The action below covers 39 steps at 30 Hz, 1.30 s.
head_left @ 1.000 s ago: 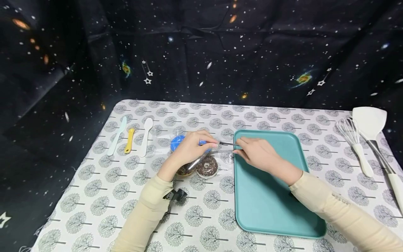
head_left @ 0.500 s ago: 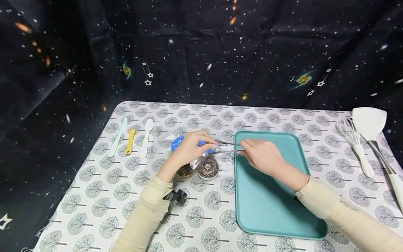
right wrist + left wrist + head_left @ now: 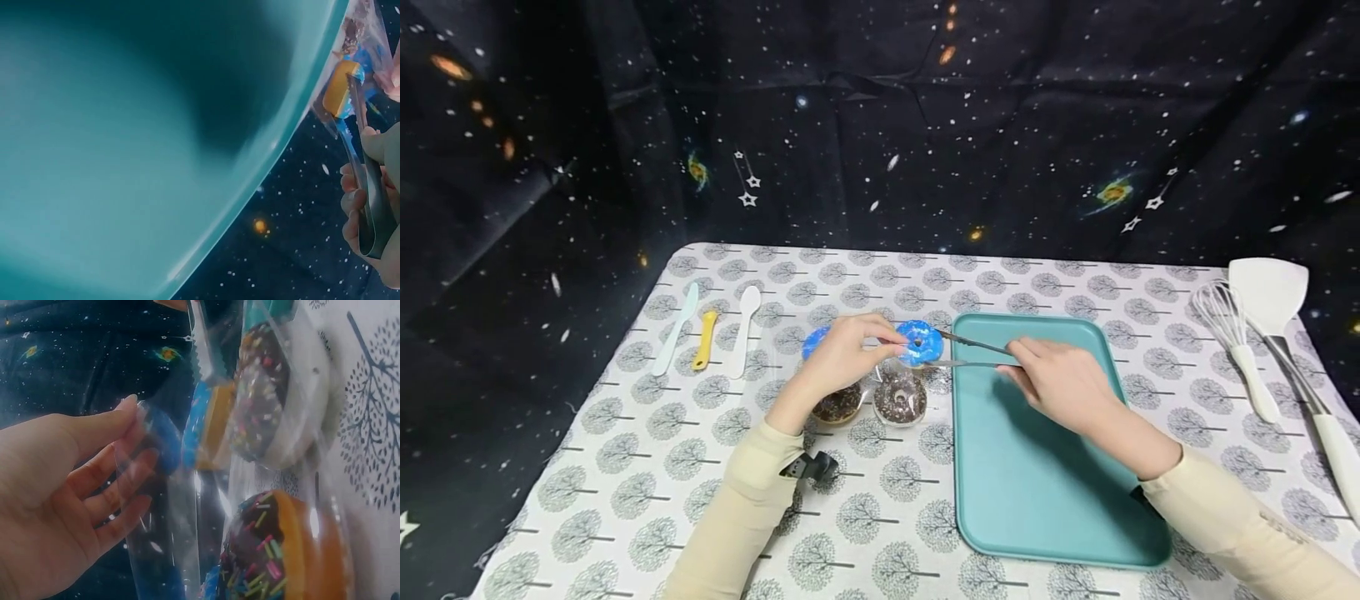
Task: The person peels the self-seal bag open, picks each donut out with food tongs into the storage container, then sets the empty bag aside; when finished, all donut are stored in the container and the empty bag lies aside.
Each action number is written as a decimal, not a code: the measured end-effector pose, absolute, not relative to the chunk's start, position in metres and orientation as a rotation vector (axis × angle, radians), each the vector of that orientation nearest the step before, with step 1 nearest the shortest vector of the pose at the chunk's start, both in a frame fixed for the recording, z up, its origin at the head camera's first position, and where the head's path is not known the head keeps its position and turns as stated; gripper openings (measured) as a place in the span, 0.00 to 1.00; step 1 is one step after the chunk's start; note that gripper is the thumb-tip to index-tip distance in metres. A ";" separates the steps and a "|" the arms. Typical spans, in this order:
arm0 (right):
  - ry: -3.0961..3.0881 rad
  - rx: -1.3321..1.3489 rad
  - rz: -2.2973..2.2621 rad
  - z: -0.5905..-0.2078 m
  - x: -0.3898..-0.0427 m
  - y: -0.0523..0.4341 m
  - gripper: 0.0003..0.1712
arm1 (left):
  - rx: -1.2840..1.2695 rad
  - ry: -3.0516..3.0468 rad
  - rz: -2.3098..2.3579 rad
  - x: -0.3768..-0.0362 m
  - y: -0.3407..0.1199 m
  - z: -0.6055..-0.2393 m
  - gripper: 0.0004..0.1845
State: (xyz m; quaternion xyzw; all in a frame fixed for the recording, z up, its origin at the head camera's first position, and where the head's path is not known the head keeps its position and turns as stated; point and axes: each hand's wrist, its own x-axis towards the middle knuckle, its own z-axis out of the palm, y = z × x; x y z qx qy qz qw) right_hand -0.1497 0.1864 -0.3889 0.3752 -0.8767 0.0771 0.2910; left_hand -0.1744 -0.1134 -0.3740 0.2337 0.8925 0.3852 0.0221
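Head view: above and behind both forearms, facing forward and down across the whole surface (image 3: 625, 467) to the starry backdrop (image 3: 880, 125). Left wrist view: very near, low over the surface, facing the blue doughnut (image 3: 200, 428) past the left hand (image 3: 56, 494). Right wrist view: close under the teal tray (image 3: 137, 150) rim, facing the tongs (image 3: 369, 194). All three share the blue doughnut.

Second blue doughnut (image 3: 815, 341): mostly hidden behind left hand (image 3: 842, 357). Chocolate doughnut (image 3: 838, 405) partly under the same wrist. Clear bag (image 3: 164, 531): edges hard to trace, glare and blur. Tongs (image 3: 976, 353): rear end buried in right hand (image 3: 1060, 385). Spatula (image 3: 1292, 350) handle cut by frame's right edge. Right wrist view: tray (image 3: 156, 144) blurred, cropped; doughnuts there only slivers.
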 end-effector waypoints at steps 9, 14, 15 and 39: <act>-2.372 0.895 0.182 -0.387 -0.137 0.219 0.29 | 0.724 2.771 1.182 -0.176 -0.114 -0.375 0.09; -2.408 0.838 0.143 -0.392 -0.129 0.242 0.32 | 0.743 2.778 1.175 -0.174 -0.114 -0.375 0.08; -2.415 0.829 0.136 -0.393 -0.128 0.246 0.33 | 0.742 2.778 1.175 -0.174 -0.115 -0.375 0.08; -2.687 0.683 0.123 -0.400 -0.130 0.266 0.19 | 0.782 2.749 1.213 -0.174 -0.118 -0.372 0.09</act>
